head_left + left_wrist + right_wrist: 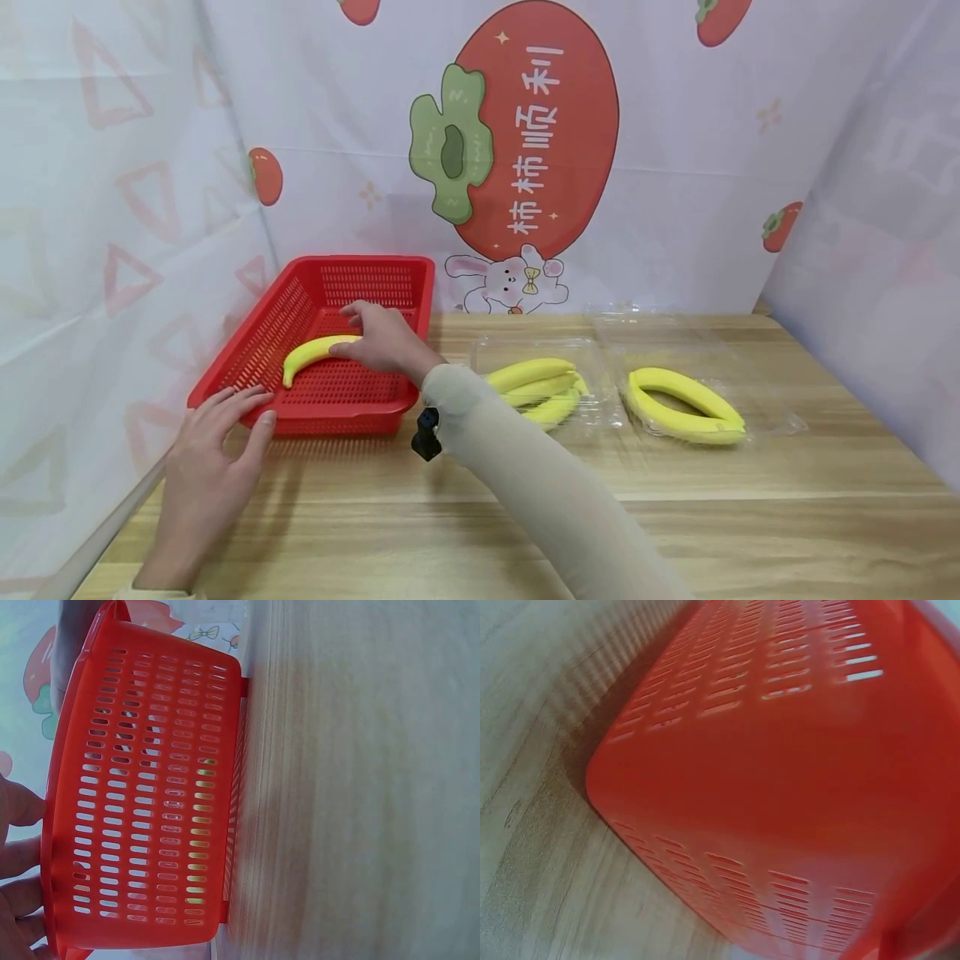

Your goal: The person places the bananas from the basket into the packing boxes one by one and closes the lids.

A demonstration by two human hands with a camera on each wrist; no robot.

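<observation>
A single yellow banana (309, 354) lies in the red plastic basket (345, 408), seen from above in the head view. My right hand (384, 337) reaches over the basket's right side, fingers spread, its thumb overlapping the banana's right end. At the basket's front left corner is my left hand (213, 467), its fingers extended at the rim. The left wrist view shows the left fingers (21, 859) right at the basket's rim, with yellow showing through the lower slots. Only the basket's outer wall (750, 780) and the table fill the right wrist view; the right fingers are hidden there.
Right of the basket, a clear plastic box (600, 379) holds several bananas (536, 379), partly behind my right forearm. Beside it, another clear box (772, 417) has bananas (686, 408) in it. Printed cloth walls (675, 233) stand around the wooden table (375, 525).
</observation>
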